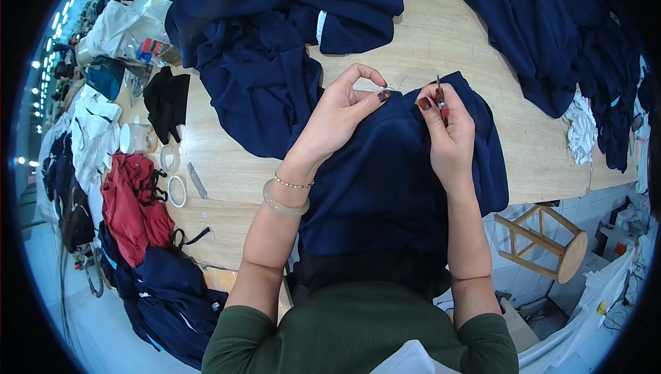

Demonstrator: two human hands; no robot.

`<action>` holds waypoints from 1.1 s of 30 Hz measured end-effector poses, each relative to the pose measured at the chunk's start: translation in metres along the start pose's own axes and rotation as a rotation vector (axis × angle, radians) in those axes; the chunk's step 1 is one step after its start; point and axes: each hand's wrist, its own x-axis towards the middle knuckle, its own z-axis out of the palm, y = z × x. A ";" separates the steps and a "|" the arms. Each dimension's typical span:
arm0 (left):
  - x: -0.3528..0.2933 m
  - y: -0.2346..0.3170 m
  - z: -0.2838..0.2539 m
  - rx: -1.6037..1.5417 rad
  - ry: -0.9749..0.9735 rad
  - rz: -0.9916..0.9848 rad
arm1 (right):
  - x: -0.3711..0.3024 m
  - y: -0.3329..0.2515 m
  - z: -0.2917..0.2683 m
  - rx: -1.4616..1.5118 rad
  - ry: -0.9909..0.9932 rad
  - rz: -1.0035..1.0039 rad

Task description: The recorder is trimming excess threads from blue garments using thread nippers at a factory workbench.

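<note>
A navy garment lies over the table's near edge and against my body, its gathered upper edge between my hands. My left hand is closed in a pinch at that edge, thumb and index finger together. A fine pale line, perhaps a thread, shows beside those fingertips. In my right hand is a small pair of thread snips with a red part, its thin metal tip pointing away from me. That hand rests at the garment's upper right, and its lower fingers are partly hidden.
Navy garments are heaped at the far left and far right of the wooden table. Tape rolls, a metal blade and red cloth lie leftward. A wooden stool lies tipped at lower right.
</note>
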 end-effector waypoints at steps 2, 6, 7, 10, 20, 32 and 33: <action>0.000 -0.001 0.000 0.118 0.019 0.035 | -0.001 0.001 -0.002 -0.012 -0.033 0.067; -0.004 -0.003 -0.004 0.697 0.061 0.332 | 0.000 0.004 0.004 0.040 -0.068 0.046; -0.007 -0.002 -0.002 0.697 0.058 0.334 | 0.001 0.004 0.005 0.041 -0.101 0.041; -0.013 0.001 0.004 0.799 0.134 0.464 | 0.005 0.000 0.011 0.048 -0.137 0.028; -0.009 -0.006 -0.002 0.737 0.216 0.256 | 0.007 0.010 -0.017 0.016 -0.079 0.114; -0.008 -0.006 -0.004 0.707 0.201 0.247 | -0.001 0.016 -0.011 -0.362 -0.122 -0.076; -0.008 -0.006 -0.004 0.713 0.197 0.251 | -0.001 0.016 -0.011 -0.380 -0.134 -0.076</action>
